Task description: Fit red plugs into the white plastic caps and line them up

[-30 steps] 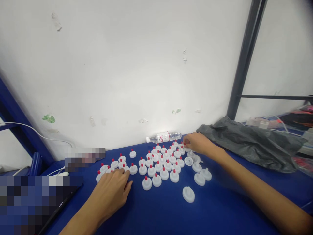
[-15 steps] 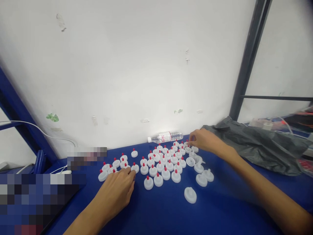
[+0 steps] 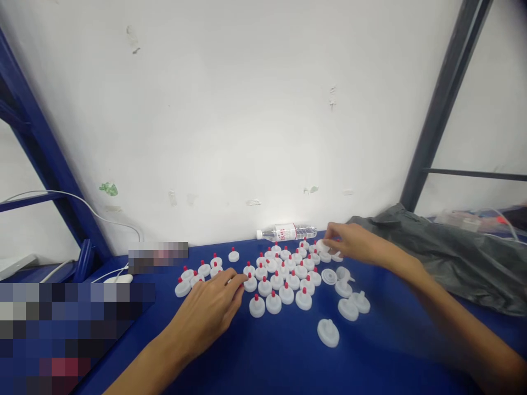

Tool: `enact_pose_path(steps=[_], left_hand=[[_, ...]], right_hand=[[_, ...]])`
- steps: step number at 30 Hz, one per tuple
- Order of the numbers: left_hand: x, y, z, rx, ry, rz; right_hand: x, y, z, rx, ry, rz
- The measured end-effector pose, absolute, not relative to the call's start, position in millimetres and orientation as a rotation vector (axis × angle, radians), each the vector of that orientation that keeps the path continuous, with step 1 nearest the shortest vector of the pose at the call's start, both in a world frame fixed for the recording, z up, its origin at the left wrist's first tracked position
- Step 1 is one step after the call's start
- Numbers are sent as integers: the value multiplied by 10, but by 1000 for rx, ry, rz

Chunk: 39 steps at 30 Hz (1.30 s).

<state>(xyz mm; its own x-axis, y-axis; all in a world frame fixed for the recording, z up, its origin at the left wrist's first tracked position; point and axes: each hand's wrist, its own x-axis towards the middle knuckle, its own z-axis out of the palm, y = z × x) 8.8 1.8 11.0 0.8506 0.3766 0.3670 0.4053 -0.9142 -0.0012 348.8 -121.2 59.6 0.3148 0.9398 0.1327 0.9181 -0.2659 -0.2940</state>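
Note:
My left hand (image 3: 214,299) reaches over the left side of a spread of white caps, its fingers loosely bent and slightly apart. Its fingertips come up to a white cap with a red tip (image 3: 249,283); what lies under the palm is hidden. At the back right, my right hand (image 3: 349,242) has its fingers pinched on a white cap (image 3: 321,246), just above other caps. Several plain white caps without red tips lie nearer on the right, among them a tilted one (image 3: 328,333) and a pair of overlapping ones (image 3: 348,309).
A clear plastic bottle (image 3: 286,232) lies on its side against the white wall (image 3: 247,109). Crumpled dark grey sheeting (image 3: 444,258) covers the right of the blue table (image 3: 280,356). Cables and a white mouse-like object (image 3: 118,279) are at left, by a blurred-out area.
The view has shifted a little left. My left hand has moved right, to the nearest red-tipped cap of the main group. My right hand has lifted a white cap slightly.

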Motion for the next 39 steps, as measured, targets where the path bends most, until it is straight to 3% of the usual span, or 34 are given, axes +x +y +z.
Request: enact_pose_path(steps=[5, 17, 27, 32, 39], left_hand=[[95, 39, 10, -3131, -479, -915], [175, -107, 53, -3106, -231, -1355], [172, -177, 16, -3230, 14, -1248], [190, -238, 10, -3306, -83, -1260], [151, -343, 105, -3727, -822, -1320]], right_hand=[[3150, -1170, 537, -2002, -1721, 173], [2365, -1177, 230, -1426, -2056, -253], [2177, -1235, 155, -1276, -2104, -389], [2197, -1232, 143, -1204, -2096, -495], [2173, -1265, 164, -994, -2057, -621]])
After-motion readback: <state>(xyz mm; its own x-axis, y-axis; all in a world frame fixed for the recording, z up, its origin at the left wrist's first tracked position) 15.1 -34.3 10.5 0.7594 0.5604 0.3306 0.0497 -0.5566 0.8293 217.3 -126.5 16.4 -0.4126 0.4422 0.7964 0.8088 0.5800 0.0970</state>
